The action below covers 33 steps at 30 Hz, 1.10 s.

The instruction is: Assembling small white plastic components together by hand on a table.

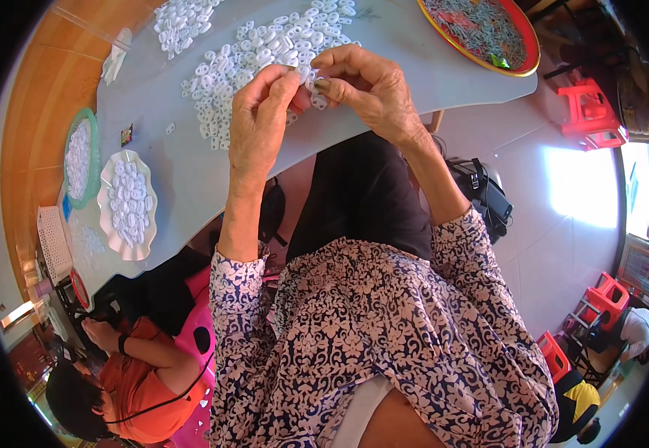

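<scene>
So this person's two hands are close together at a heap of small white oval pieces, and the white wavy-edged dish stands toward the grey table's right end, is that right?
No: the white wavy-edged dish stands toward the left end of the grey table, as the head view shows. The left hand and right hand are close together at a heap of small white oval pieces.

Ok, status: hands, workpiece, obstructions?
Left hand, right hand close together at small white piece; exact grip unclear. Heaped white pieces close by. No obstruction evident.
</scene>
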{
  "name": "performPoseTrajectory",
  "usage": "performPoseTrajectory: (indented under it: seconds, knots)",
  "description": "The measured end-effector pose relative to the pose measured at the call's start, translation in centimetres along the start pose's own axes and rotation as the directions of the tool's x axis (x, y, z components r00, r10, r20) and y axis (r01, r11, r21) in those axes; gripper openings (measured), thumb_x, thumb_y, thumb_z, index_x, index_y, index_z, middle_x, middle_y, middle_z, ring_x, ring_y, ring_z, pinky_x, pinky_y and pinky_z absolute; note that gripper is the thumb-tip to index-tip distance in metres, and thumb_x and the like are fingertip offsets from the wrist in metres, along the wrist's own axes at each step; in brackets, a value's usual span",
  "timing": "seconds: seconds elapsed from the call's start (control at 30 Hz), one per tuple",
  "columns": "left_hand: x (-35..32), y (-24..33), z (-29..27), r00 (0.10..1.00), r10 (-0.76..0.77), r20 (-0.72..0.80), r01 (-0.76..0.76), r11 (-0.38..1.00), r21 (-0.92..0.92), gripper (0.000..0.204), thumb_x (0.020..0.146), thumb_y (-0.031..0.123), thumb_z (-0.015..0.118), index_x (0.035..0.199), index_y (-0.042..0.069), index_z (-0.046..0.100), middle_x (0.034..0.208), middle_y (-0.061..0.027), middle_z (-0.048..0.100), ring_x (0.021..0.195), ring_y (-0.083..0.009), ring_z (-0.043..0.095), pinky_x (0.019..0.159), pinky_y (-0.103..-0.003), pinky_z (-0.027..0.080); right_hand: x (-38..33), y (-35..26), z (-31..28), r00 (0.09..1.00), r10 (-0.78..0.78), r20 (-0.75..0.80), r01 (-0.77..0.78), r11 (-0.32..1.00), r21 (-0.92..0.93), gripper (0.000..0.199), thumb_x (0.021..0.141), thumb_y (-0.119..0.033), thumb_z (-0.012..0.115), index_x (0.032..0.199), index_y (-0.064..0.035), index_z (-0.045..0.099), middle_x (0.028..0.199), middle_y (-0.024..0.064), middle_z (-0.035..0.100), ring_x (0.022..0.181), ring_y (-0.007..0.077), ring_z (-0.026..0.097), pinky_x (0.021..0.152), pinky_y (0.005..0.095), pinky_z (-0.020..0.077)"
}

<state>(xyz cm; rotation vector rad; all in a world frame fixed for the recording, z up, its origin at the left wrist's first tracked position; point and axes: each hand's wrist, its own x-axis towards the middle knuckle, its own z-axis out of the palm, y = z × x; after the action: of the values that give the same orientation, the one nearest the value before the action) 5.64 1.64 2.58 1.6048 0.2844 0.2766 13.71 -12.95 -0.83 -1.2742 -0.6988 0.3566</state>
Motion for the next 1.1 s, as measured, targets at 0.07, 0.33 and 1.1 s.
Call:
performPoseTrajectory:
  seconds: [0.07,0.33,1.1]
  knots:
    - [0.0,0.2,-0.5,0.997,0.066,0.039,-0.071,0.989,0.132,0.025,0.091,0.024,0.052,0.083,0.001,0.060,0.066,0.0005,0.057,0.058,-0.0047,0.044,0.053,-0.023,0.034,0.0,-0.1,0.3,1.000,0.000,-0.001,0.000,1.000,-0.016,0.021,0.087,-0.006,0.063,0.106,-0.0010,0.060,0.085,0.0010,0.061,0.070,0.0066,0.057,0.065,0.0204,0.0495]
    - [0.2,0.7,-0.4,0.987,0.133,0.091,-0.148,0.972,0.185,0.028,0.092,0.025,0.050,0.082,0.001,0.057,0.064,0.0004,0.055,0.059,-0.0065,0.046,0.054,-0.023,0.036,-0.2,-0.5,0.1,1.000,0.011,0.006,-0.011,1.000,-0.010,0.023,0.083,0.001,0.059,0.106,0.0006,0.058,0.083,0.0040,0.063,0.071,0.0079,0.058,0.067,0.0231,0.0498]
    - [1.0,0.5,-1.7,0.952,0.136,0.275,-0.226,0.916,0.330,0.029,0.093,0.027,0.051,0.083,0.001,0.057,0.061,0.0003,0.050,0.056,-0.0073,0.041,0.052,-0.024,0.036,-0.3,-0.6,0.2,1.000,0.012,0.022,-0.011,1.000,-0.022,0.026,0.083,-0.001,0.059,0.109,0.0014,0.056,0.082,0.0033,0.063,0.073,0.0072,0.058,0.068,0.0228,0.0493]
